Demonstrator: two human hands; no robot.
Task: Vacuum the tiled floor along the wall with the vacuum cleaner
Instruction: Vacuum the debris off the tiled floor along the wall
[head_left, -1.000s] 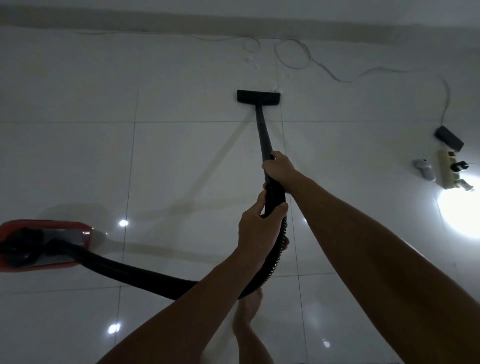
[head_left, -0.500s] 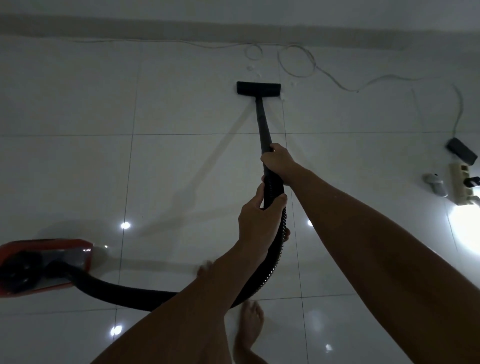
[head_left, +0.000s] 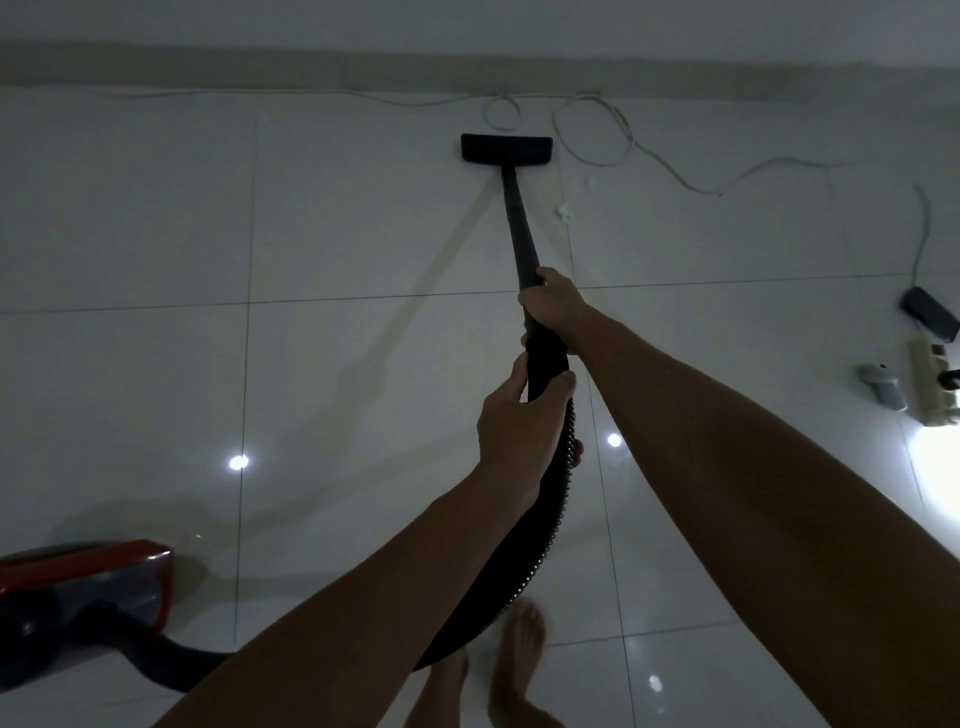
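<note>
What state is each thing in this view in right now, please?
left hand: grips the wand where the hose joins.
right hand: grips the wand higher up.
floor nozzle: flat on the tiles, short of the wall.
vacuum body: on the floor, hose attached.
white cable: loose, looped along the wall.
power strip: on the floor, plug inserted.

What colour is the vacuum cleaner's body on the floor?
Red, with dark parts, seen in the head view: vacuum body.

black floor head (head_left: 506, 149) | near wall | red canister (head_left: 85, 592) | lower left
</note>
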